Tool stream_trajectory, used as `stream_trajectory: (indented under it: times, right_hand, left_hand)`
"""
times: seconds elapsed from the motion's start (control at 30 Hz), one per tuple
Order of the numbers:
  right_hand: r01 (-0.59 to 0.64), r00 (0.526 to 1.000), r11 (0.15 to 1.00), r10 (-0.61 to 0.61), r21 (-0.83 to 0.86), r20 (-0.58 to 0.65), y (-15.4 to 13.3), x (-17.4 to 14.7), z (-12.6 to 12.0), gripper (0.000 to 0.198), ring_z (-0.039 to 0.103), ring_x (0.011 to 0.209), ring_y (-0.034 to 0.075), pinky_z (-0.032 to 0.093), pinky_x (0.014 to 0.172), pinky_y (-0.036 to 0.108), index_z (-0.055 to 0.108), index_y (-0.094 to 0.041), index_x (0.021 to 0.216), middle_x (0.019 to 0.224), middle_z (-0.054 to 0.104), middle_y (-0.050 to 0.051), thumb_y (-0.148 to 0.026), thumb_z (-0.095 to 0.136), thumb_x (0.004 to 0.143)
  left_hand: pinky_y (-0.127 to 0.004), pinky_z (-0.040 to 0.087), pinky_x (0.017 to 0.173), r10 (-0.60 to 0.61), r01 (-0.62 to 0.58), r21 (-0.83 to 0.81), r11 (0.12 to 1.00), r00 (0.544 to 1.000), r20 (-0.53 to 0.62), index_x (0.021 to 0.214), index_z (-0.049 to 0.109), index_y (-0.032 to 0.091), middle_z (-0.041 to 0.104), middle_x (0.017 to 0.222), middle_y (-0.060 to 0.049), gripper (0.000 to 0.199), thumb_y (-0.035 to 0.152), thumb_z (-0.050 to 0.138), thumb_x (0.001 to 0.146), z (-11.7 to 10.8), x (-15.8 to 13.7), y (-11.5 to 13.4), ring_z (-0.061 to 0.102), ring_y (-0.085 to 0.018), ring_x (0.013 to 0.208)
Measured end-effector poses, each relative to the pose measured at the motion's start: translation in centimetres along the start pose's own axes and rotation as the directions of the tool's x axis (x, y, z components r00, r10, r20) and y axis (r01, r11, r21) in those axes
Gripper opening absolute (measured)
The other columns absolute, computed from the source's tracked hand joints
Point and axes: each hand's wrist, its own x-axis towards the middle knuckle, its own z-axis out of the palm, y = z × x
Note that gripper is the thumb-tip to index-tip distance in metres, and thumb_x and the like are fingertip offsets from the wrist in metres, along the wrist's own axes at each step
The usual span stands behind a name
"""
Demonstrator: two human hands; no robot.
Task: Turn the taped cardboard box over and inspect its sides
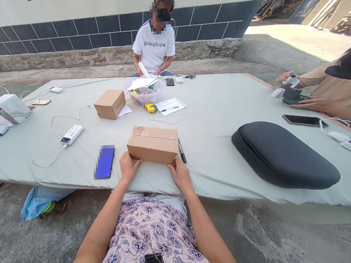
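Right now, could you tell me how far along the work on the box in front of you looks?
Done: the cardboard box is closed, with tape along its top seam. In hand: the left hand and right hand rest against its near side, on the grey-covered table. Left: the black marker lies untouched beside the box, and no writing shows on its sides in view.

I see my fingers (129,166) resting on a brown cardboard box (153,144), matt, with a strip of glossy clear tape over its top. The surface (216,121) is covered in a pale grey-green cloth, smooth and dull. Beside it lie a black plastic marker pen (181,150) and a large black oval cushion (282,153) of matt, leather-like material. The grey concrete floor (37,248) looks rough.
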Motion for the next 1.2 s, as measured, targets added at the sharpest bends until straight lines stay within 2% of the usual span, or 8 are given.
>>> stream_trajectory:
  times: [0.1, 0.23, 0.4, 0.73, 0.97, 1.2]
  right_hand:
    - [-0.001, 1.000, 1.000, 0.001, 0.002, 0.008, 0.0, 0.0, 0.0, 0.037, 0.061, 0.081, 0.022, 0.052, 0.079, 0.039, 0.056, -0.021, 0.125, 0.095, 0.066, 0.007, -0.021, 0.049, 0.088]
    - [0.002, 1.000, 1.000, -0.002, 0.001, 0.006, 0.0, 0.0, 0.0, 0.034, 0.061, 0.081, 0.022, 0.052, 0.080, 0.039, 0.057, -0.020, 0.120, 0.094, 0.066, 0.006, -0.019, 0.048, 0.087]
    - [-0.041, 0.999, 0.999, 0.040, 0.008, 0.026, -0.4, -0.1, -0.3, 0.030, 0.062, 0.082, 0.022, 0.052, 0.079, 0.037, 0.058, -0.021, 0.114, 0.094, 0.067, 0.006, -0.021, 0.047, 0.087]
    - [-0.046, 0.999, 0.999, 0.046, -0.003, 0.006, -0.5, -0.1, -0.3, 0.031, 0.062, 0.081, 0.022, 0.052, 0.081, 0.038, 0.058, -0.020, 0.117, 0.094, 0.067, 0.007, -0.026, 0.050, 0.088]
    - [-0.064, 0.998, 0.997, 0.064, 0.041, -0.001, -0.7, -0.1, -0.5, 0.025, 0.060, 0.077, 0.021, 0.052, 0.079, 0.038, 0.061, -0.020, 0.109, 0.088, 0.066, 0.005, -0.028, 0.049, 0.088]
    - [-0.093, 0.989, 0.978, 0.112, 0.185, -0.095, -0.8, -0.3, -0.6, 0.041, 0.059, 0.071, 0.017, 0.054, 0.074, 0.035, 0.061, -0.017, 0.125, 0.096, 0.070, 0.007, -0.032, 0.055, 0.087]
  left_hand:
    - [-0.048, 0.047, 0.093, -0.003, 0.004, -0.009, 1.000, 1.000, 0.020, 0.094, 0.053, 0.020, 0.063, 0.093, -0.007, 0.036, 0.033, 0.077, 0.072, -0.2, -0.1, 0.0, 0.063, -0.031, 0.099]
    - [-0.046, 0.047, 0.093, -0.001, 0.002, -0.045, 0.999, 1.000, 0.028, 0.096, 0.055, 0.020, 0.064, 0.093, -0.007, 0.030, 0.031, 0.074, 0.075, -0.7, -0.3, 0.1, 0.063, -0.029, 0.097]
    - [-0.044, 0.048, 0.092, 0.000, 0.002, -0.070, 0.998, 0.999, 0.034, 0.105, 0.057, 0.020, 0.067, 0.098, -0.008, 0.033, 0.030, 0.072, 0.078, -0.9, -0.3, 0.2, 0.063, -0.029, 0.100]
    - [-0.043, 0.048, 0.092, -0.016, 0.020, -0.082, 0.996, 0.999, 0.045, 0.102, 0.060, 0.019, 0.068, 0.096, -0.007, 0.030, 0.029, 0.074, 0.078, -1.0, -0.3, 0.4, 0.063, -0.029, 0.099]
    - [-0.043, 0.048, 0.097, -0.030, 0.036, -0.167, 0.985, 0.999, 0.039, 0.116, 0.062, 0.021, 0.072, 0.109, -0.008, 0.037, 0.031, 0.070, 0.081, -1.1, -0.5, 0.3, 0.064, -0.027, 0.108]
    - [-0.041, 0.050, 0.098, -0.036, 0.028, -0.275, 0.961, 0.999, -0.024, 0.114, 0.067, 0.021, 0.074, 0.115, -0.009, 0.034, 0.038, 0.068, 0.085, -1.2, -0.8, 0.0, 0.067, -0.025, 0.108]
